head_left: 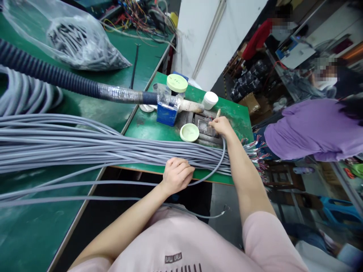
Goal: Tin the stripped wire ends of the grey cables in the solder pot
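My left hand [178,175] is curled at the table's front edge over a single grey cable [211,174], which passes through or under the fingers. From there the cable bends up to my right hand [222,126], which pinches its end. Short thin wires stick out of that end, over a square metal pot with a silvery surface [204,128]; whether they touch it I cannot tell. Just left of the pot lies a round pale-green dish [190,132]. A thick bundle of grey cables [136,148] runs along the table between my left hand and the pot.
A ribbed black hose [70,81] ends in a taped nozzle [191,106] beside a blue box [166,114]. Behind stand a green-lidded tub [177,83] and a white jar [210,100]. A plastic bag [82,45] lies far left. A person in purple [309,128] is at right.
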A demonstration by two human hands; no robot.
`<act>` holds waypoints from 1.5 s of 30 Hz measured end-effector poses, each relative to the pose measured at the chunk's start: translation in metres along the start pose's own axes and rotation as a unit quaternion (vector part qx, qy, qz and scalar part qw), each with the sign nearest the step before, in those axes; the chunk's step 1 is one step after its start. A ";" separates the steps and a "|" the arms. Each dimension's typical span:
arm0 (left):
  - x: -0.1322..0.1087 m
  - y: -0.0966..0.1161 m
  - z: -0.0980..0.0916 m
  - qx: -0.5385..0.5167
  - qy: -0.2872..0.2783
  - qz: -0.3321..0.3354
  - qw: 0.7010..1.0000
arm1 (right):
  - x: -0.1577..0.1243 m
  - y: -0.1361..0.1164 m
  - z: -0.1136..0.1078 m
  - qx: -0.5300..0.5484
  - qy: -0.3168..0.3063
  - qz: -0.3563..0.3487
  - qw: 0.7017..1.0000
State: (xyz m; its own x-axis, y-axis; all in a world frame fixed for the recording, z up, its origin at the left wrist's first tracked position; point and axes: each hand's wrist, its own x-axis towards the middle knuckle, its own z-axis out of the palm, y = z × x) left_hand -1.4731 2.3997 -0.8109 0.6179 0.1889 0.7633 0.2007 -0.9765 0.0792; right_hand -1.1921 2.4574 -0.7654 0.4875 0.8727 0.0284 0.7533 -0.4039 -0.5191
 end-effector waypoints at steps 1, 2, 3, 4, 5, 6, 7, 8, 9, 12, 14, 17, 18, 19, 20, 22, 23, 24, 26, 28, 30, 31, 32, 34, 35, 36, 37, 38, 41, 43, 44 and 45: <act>0.000 0.000 0.000 0.002 0.001 0.000 1.000 | -0.010 0.001 -0.004 0.039 0.004 -0.011 0.999; 0.000 0.000 0.000 0.004 0.003 0.001 1.000 | -0.022 0.001 -0.008 0.092 0.008 -0.026 0.995; -0.001 0.000 0.000 0.004 0.004 0.000 1.000 | -0.037 0.001 -0.011 0.155 0.010 -0.044 0.987; -0.001 0.000 0.001 0.005 0.004 -0.001 1.000 | -0.052 0.001 -0.014 0.215 0.013 -0.063 0.975; -0.001 0.000 0.001 0.005 0.004 -0.003 1.000 | -0.068 0.000 -0.017 0.260 0.015 -0.082 0.962; -0.001 0.001 0.001 0.005 0.004 -0.005 1.000 | -0.085 -0.001 -0.018 0.289 0.021 -0.099 0.952; -0.001 0.001 0.001 0.006 0.003 -0.007 1.000 | -0.101 -0.002 -0.019 0.308 0.029 -0.116 0.944; -0.001 0.001 0.001 0.007 0.002 -0.009 1.000 | -0.116 -0.003 -0.019 0.320 0.036 -0.127 0.938; 0.000 0.002 0.001 0.009 0.001 -0.010 1.000 | -0.130 -0.005 -0.019 0.330 0.043 -0.134 0.934; 0.002 0.005 0.000 0.009 -0.003 -0.026 1.000 | -0.162 -0.009 -0.014 0.352 0.060 -0.132 0.925; 0.004 0.008 -0.002 -0.005 -0.003 -0.047 0.999 | -0.176 -0.011 -0.010 0.363 0.075 -0.131 0.919; 0.008 0.018 -0.006 -0.066 0.005 -0.085 0.994 | -0.191 -0.011 -0.005 0.374 0.095 -0.136 0.913; 0.009 0.022 -0.006 -0.097 0.008 -0.101 0.990 | -0.195 -0.011 -0.003 0.377 0.098 -0.137 0.911; 0.010 0.027 -0.006 -0.132 0.009 -0.120 0.984 | -0.198 -0.010 -0.002 0.381 0.101 -0.140 0.908; 0.011 0.031 -0.006 -0.172 0.008 -0.145 0.974 | -0.201 -0.010 0.000 0.387 0.101 -0.143 0.905; 0.013 0.039 -0.002 -0.267 0.012 -0.214 0.940 | -0.205 -0.010 0.003 0.405 0.099 -0.150 0.896; 0.014 0.043 0.001 -0.321 0.013 -0.257 0.911 | -0.207 -0.011 0.005 0.417 0.096 -0.151 0.891; 0.015 0.046 0.005 -0.378 0.015 -0.300 0.876 | -0.209 -0.012 0.007 0.430 0.093 -0.148 0.886; 0.017 0.051 0.013 -0.480 0.022 -0.370 0.795 | -0.212 -0.016 0.012 0.453 0.085 -0.136 0.877; 0.018 0.056 0.019 -0.547 0.035 -0.409 0.730 | -0.216 -0.020 0.017 0.469 0.081 -0.122 0.871; 0.018 0.061 0.024 -0.571 0.062 -0.422 0.702 | -0.219 -0.023 0.023 0.479 0.079 -0.112 0.867; 0.017 0.063 0.025 -0.569 0.076 -0.422 0.701 | -0.220 -0.024 0.025 0.484 0.080 -0.109 0.864; 0.017 0.064 0.027 -0.561 0.092 -0.421 0.707 | -0.220 -0.025 0.028 0.491 0.079 -0.107 0.861; 0.015 0.065 0.029 -0.534 0.121 -0.413 0.728 | -0.220 -0.024 0.032 0.507 0.074 -0.103 0.853; 0.015 0.066 0.030 -0.520 0.131 -0.409 0.738 | -0.219 -0.023 0.033 0.515 0.070 -0.102 0.848; 0.015 0.066 0.031 -0.507 0.138 -0.405 0.748 | -0.219 -0.023 0.034 0.524 0.066 -0.101 0.843; 0.015 0.065 0.031 -0.495 0.144 -0.401 0.757 | -0.218 -0.022 0.034 0.534 0.061 -0.101 0.837; 0.015 0.065 0.031 -0.485 0.148 -0.397 0.765 | -0.218 -0.022 0.035 0.545 0.057 -0.101 0.830; 0.019 0.064 0.030 -0.470 0.148 -0.382 0.782 | -0.217 -0.020 0.037 0.584 0.046 -0.103 0.804; 0.024 0.061 0.026 -0.461 0.148 -0.367 0.795 | -0.217 -0.018 0.041 0.618 0.018 -0.107 0.779; 0.026 0.058 0.024 -0.444 0.154 -0.356 0.808 | -0.218 -0.017 0.044 0.634 -0.003 -0.112 0.765; 0.027 0.055 0.021 -0.411 0.166 -0.337 0.831 | -0.219 -0.015 0.047 0.649 -0.025 -0.118 0.752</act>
State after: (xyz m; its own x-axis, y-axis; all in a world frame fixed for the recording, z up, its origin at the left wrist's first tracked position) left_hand -1.4298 2.3536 -0.7992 0.3053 0.8152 0.4922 -0.2551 -0.4280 0.8671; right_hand -1.3308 2.2852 -0.8042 0.3669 0.9000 0.2352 -0.2636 0.3431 -0.9016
